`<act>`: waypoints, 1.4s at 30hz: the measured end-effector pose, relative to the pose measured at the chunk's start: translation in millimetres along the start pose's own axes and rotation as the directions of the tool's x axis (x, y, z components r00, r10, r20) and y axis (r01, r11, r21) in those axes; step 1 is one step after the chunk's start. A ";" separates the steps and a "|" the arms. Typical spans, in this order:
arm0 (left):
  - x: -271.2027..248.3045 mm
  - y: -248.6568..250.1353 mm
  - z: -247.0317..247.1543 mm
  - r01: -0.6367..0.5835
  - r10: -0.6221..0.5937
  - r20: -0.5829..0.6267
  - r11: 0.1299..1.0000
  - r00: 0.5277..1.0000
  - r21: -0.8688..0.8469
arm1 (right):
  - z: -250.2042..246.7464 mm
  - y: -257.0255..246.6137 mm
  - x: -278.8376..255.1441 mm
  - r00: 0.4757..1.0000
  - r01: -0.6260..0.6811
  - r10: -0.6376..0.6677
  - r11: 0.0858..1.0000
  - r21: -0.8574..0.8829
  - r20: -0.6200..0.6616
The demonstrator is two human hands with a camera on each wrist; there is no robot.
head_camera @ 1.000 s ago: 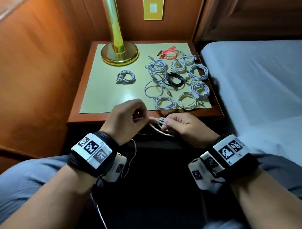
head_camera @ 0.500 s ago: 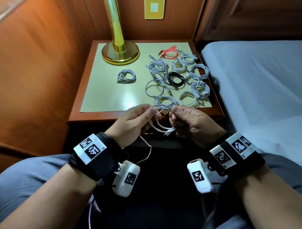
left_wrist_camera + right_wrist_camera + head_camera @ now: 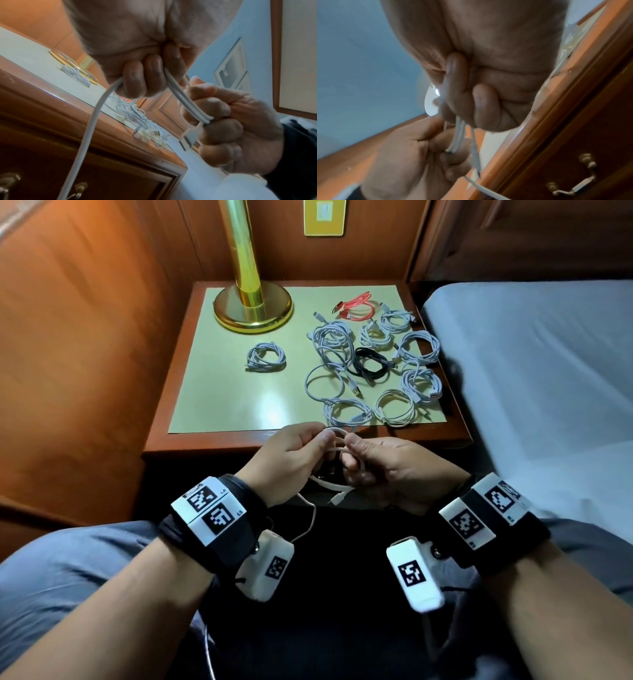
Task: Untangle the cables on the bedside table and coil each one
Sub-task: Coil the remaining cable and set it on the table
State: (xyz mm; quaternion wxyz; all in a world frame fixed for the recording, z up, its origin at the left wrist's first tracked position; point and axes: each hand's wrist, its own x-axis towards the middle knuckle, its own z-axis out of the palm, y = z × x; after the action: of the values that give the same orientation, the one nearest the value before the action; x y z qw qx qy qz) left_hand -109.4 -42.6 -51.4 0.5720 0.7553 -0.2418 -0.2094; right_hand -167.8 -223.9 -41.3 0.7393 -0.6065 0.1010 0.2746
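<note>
Both hands hold one white cable just in front of the bedside table's near edge. My left hand curls its fingers round several loops of it, with the long tail hanging down. My right hand grips the same loops, and a plug end sticks out below its fingers. In the right wrist view the loops run between both fists. On the table lie several coiled white cables, a black coil, a red cable and a separate white coil.
A brass lamp base stands at the table's back left. The bed is close on the right. Wood panelling closes the left side. A drawer with metal handles sits under the tabletop. My legs are below the hands.
Both hands have risen toward the table edge and come closer together. The cable has gone from a loose strand to several loops held between both hands.
</note>
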 end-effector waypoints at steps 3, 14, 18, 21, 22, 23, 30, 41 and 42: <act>-0.4 6.7 -5.7 0.033 -0.031 0.021 0.991 0.999 -0.130 | -6.0 -6.3 -2.6 0.999 -0.043 0.042 0.989 0.144 0.010; 5.3 -11.1 -66.8 -0.088 0.161 -0.348 0.972 0.924 0.217 | -42.6 -29.8 -32.9 0.945 0.296 -0.194 0.852 0.433 -0.264; 5.6 -8.3 -54.9 -0.272 0.531 -0.288 0.741 0.797 0.614 | -34.5 -19.1 -35.4 0.918 0.374 -0.271 0.833 0.408 -0.288; 6.6 -9.1 -38.4 -0.334 0.588 -0.175 0.651 0.790 0.681 | -28.5 -16.7 -34.2 0.893 0.434 -0.349 0.837 0.334 -0.285; 6.3 -10.5 -32.3 -0.339 0.566 -0.141 0.655 0.812 0.675 | -26.5 -15.9 -33.4 0.876 0.464 -0.386 0.838 0.288 -0.288; 4.2 -11.9 -25.9 -0.338 0.526 -0.107 0.676 0.844 0.655 | -25.0 -14.3 -31.7 0.854 0.497 -0.428 0.840 0.220 -0.296; -7.2 -22.9 6.1 -0.204 0.161 0.127 0.693 0.979 0.691 | -8.6 2.9 -22.7 0.707 0.469 -0.681 0.653 -0.595 -0.191; 2.4 -3.5 -41.6 0.086 0.126 -0.438 0.897 0.890 0.433 | -25.8 -0.7 -6.1 0.760 0.313 -0.391 0.920 -0.235 -0.518; 0.7 -2.0 -44.5 0.051 0.182 -0.498 0.906 0.848 0.419 | -24.5 -1.7 -6.7 0.770 0.283 -0.348 0.937 -0.202 -0.535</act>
State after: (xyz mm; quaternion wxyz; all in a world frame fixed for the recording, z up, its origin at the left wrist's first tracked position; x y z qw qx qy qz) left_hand -82.2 -8.7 -41.9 0.4484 0.8788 -0.1413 0.0818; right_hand -167.9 -249.4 -42.6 0.6774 -0.7080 0.1957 -0.0397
